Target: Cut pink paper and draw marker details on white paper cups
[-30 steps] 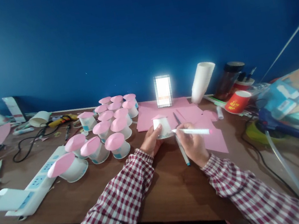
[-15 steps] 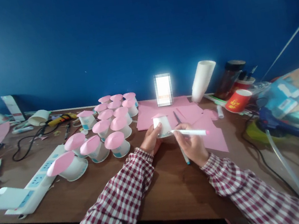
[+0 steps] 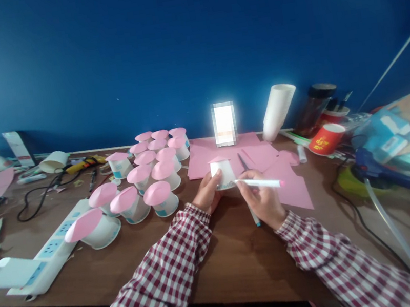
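Here, pink-capped cup, cluttered brown table, blue wall behind.

My brown surface carries pink-topped cups and a power strip at left. Pink paper sheets lie in the middle, a red cup at right.

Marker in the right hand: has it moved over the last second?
Yes, slightly: the marker has swung its pink end left, away from the red cup, while its tip stays at the white cup in the left hand.
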A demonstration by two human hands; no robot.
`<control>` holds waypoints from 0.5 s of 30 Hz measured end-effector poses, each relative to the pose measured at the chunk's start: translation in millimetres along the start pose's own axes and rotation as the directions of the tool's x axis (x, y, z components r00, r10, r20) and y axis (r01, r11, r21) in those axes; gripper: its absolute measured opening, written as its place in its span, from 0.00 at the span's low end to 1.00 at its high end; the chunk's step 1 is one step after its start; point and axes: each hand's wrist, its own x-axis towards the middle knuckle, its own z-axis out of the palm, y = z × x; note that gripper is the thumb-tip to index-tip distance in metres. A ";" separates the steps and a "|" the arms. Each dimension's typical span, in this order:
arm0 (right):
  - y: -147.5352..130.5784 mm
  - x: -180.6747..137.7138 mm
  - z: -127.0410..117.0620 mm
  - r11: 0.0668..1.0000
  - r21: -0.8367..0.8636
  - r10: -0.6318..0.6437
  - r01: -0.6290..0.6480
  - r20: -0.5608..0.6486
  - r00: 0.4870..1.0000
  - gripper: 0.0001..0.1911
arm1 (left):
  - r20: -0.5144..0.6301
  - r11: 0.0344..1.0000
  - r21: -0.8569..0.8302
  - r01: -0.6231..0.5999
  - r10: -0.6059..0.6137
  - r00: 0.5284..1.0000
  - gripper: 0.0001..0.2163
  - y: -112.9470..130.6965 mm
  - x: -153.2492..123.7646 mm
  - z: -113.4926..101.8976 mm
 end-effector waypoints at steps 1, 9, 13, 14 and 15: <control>-0.4 0.1 0.0 1.000 -0.006 -0.002 0.002 0.000 1.000 0.06 | -0.005 1.000 0.003 0.001 -0.001 1.000 0.24 -0.3 0.1 -0.1; -1.0 1.2 -0.4 0.999 0.001 -0.046 0.046 0.035 0.998 0.04 | -0.001 1.000 0.025 -0.009 0.009 1.000 0.21 -3.0 2.1 -2.9; 1.2 1.5 -1.4 0.997 -0.003 -0.081 0.081 0.039 0.996 0.05 | 0.002 1.000 0.025 -0.011 0.010 1.000 0.21 -3.3 2.6 -3.2; 1.9 1.6 -1.8 0.997 -0.005 -0.078 0.078 0.035 0.996 0.05 | 0.003 1.000 0.027 -0.010 0.010 1.000 0.21 -3.3 2.6 -3.1; 2.5 1.6 -2.2 0.997 -0.006 -0.073 0.073 0.027 0.997 0.06 | 0.004 0.999 0.030 -0.012 0.012 1.000 0.22 -3.4 2.6 -3.1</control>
